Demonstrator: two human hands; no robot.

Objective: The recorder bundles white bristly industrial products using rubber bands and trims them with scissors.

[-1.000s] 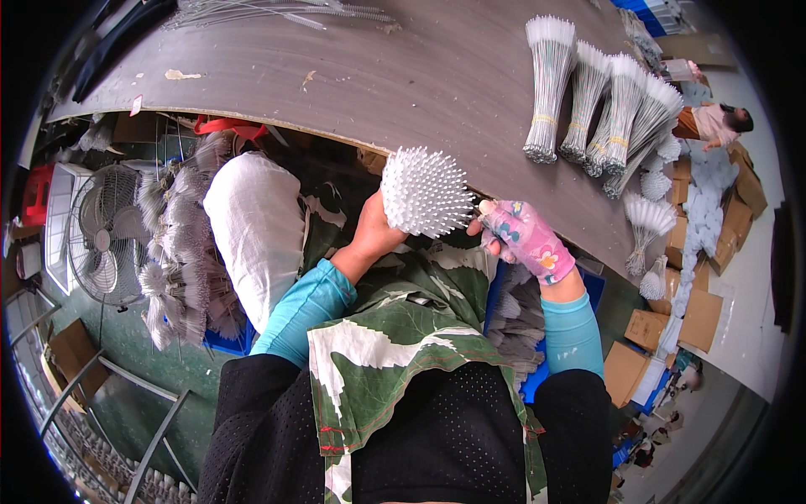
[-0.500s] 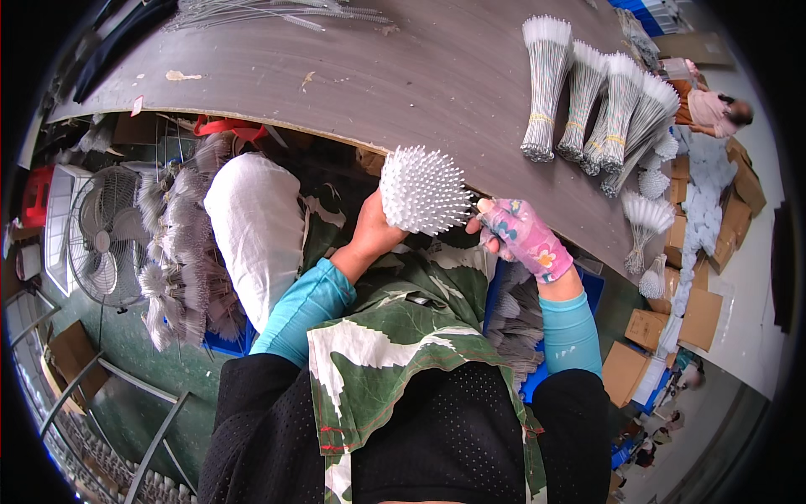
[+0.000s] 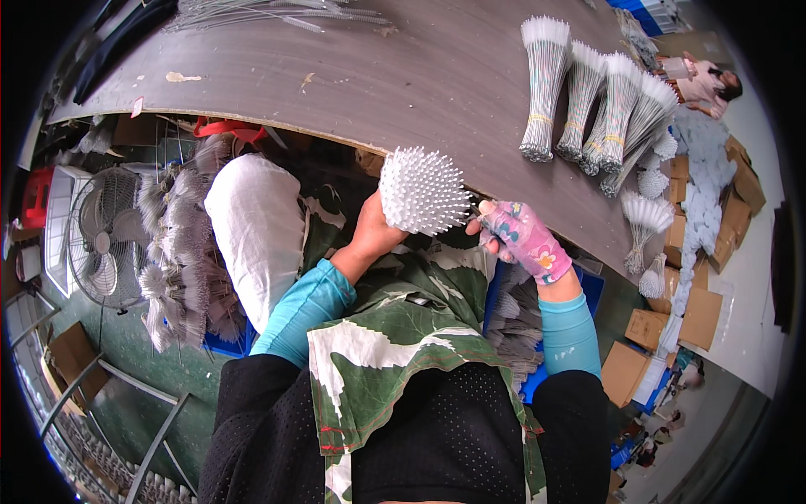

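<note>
My left hand grips a tight bunch of thin stems whose white tips spread into a round spiky head, held at the near edge of the grey table. Wearing a pink patterned glove, my right hand sits just right of the head, its fingertips pinched together and touching the bunch's right side. Both forearms are in light blue sleeves. A green and white camouflage cloth covers my lap under the hands.
Several tied bundles of white-tipped stems lie on the table at the right, loose stems at the far edge. A white sack, grey stem bundles and a fan are on my left. Cardboard boxes and another person are at right.
The white-tipped bunch and both hands have stayed nearly in place; the right hand's fingers have shifted slightly against the bunch's side.
</note>
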